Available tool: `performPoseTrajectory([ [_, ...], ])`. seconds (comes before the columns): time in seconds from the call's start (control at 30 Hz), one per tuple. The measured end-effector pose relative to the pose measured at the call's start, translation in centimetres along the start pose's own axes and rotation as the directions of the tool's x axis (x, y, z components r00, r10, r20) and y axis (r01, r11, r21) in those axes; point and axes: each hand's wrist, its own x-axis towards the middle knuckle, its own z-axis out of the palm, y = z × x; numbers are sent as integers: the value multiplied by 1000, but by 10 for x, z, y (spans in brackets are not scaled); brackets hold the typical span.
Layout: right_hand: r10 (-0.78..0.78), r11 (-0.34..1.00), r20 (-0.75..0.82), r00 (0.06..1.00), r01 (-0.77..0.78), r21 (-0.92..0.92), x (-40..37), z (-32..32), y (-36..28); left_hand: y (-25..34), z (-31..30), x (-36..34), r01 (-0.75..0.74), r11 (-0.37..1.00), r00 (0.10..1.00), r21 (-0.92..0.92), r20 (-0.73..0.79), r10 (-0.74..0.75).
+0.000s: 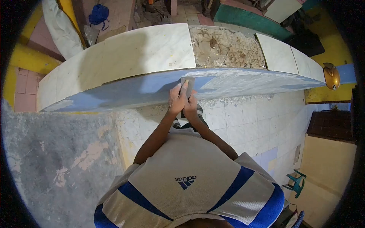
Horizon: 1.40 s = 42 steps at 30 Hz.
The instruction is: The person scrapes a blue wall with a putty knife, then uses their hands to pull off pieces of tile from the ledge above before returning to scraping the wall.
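Both hands are together at the blue side face of a low wall (125, 93), just under its tiled top. My left hand (177, 99) and my right hand (192, 102) are closed round a flat grey scraper (189, 81), whose broad end lies against the blue paint. Whitish dust covers the fingers. To the right of the tool the face is scraped pale and patchy. White marbled tiles (152, 49) cap the wall, with a rough bare patch (228, 47) between them. The lower edge of the tool is hidden by the fingers.
A gold helmet (332, 76) sits at the wall's right end. Debris lies along the wall's foot on the white tiled floor (243, 125). A green stool (295, 183) stands at the lower right. Beyond the wall are a blue bag (99, 15) and a white sack (62, 28).
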Motion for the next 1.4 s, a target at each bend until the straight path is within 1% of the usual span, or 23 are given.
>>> performPoseTrajectory([
  [0.13,-205,976,-69,976,198,-93,14,2,7,27,5,4,-151,988,987,2,-58,151],
  [0.2,-164,976,7,986,163,-143,5,-2,8,50,-8,-2,-116,993,993,12,-16,116],
  [0.23,-124,992,12,992,124,-23,6,1,5,41,-9,-1,-38,999,999,-31,26,39],
  [0.33,-80,996,-29,996,79,-49,14,0,6,7,-3,7,-22,978,1000,206,-7,24],
  [0.37,-41,996,18,999,42,-74,21,-8,47,28,-1,5,-46,999,999,-13,-3,46],
  [0.47,46,999,18,999,-45,-15,3,0,-11,32,-2,1,-34,998,999,-55,-42,32],
  [0.5,-88,996,-49,995,89,18,3,4,-7,33,-1,-3,-21,997,999,-75,-29,19],
  [0.57,-48,997,7,999,48,-52,3,-7,4,37,-1,0,-15,994,1000,-111,-18,14],
  [0.63,17,998,50,999,-14,-59,9,-9,10,14,0,1,-72,993,997,96,-18,74],
  [0.67,-94,991,13,996,95,-99,12,-8,10,2,3,3,-106,975,994,196,-14,111],
  [0.7,-202,970,-21,979,197,-142,15,-2,-9,28,8,2,-98,994,991,-52,-101,92],
  [0.73,-295,941,-49,954,281,-186,14,5,-29,45,2,9,-130,991,986,15,-106,131],
  [0.8,-219,960,-24,976,211,-182,11,7,-54,72,-13,12,-142,978,983,154,-97,158],
  [0.83,-181,967,44,982,186,-175,14,2,-57,109,-13,13,-220,967,972,-131,-110,207],
  [0.87,-169,968,117,979,187,-166,20,2,-61,97,-14,6,-191,981,977,-44,-107,185],
  [0.9,-390,876,-53,919,352,-331,15,9,-45,74,-13,3,-180,983,977,39,-110,184],
  [0.97,-295,923,18,955,290,-252,6,0,-28,37,-10,-4,-136,985,987,104,-76,144],
  [1.07,-136,984,16,991,137,-113,2,-2,-10,30,-13,-12,-163,987,987,-10,-10,163],
  [1.13,-64,998,17,998,65,-23,2,1,-12,5,-8,-10,-54,990,998,-127,2,55],
  [1.2,-71,997,8,997,71,-12,5,4,-10,-3,-4,-3,-31,976,999,-217,3,33],
  [1.27,-116,993,4,993,116,-38,6,5,-11,3,-4,0,-125,985,992,-118,-30,122],
  [1.37,5,991,1,1000,-6,137,5,6,0,20,-5,-4,-70,992,997,-107,-24,68],
  [1.4,-6,996,6,1000,5,89,3,6,-7,20,-4,-4,-44,991,999,-129,-27,41],
])
